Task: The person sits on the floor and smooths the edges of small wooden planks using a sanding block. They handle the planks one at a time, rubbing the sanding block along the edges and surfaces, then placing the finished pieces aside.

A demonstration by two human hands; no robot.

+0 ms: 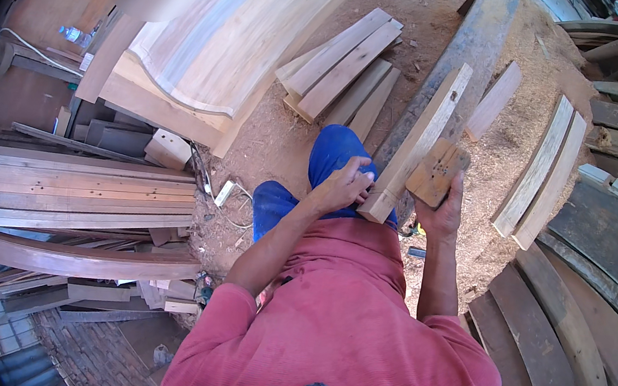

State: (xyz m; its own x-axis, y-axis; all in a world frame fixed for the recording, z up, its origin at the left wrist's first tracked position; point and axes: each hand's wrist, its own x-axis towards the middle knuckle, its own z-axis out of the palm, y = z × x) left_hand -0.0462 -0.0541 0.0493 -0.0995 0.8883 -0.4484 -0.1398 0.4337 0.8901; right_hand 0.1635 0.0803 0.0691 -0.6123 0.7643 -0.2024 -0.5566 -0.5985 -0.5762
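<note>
My right hand (441,210) grips a brown wooden block (437,169) with rounded corners and small dark spots, holding it up at the right side of a long squared timber (427,134). The timber's near end lies at my lap, and the rest runs away from me along a wide weathered plank (476,39). A dark knot shows near the timber's far end. To the left of the near end, my left hand (345,184) is closed over my blue-trousered leg, its fingers curled. Whatever those fingers hold, if anything, is hidden.
Several cut wood pieces (346,61) lie piled ahead. One short board (494,100) and two long strips (542,173) rest on the sawdust at right. A large curved panel (213,32) is ahead left. Stacked boards (75,189) and curved planks (564,328) flank me. A white power strip (225,193) lies left.
</note>
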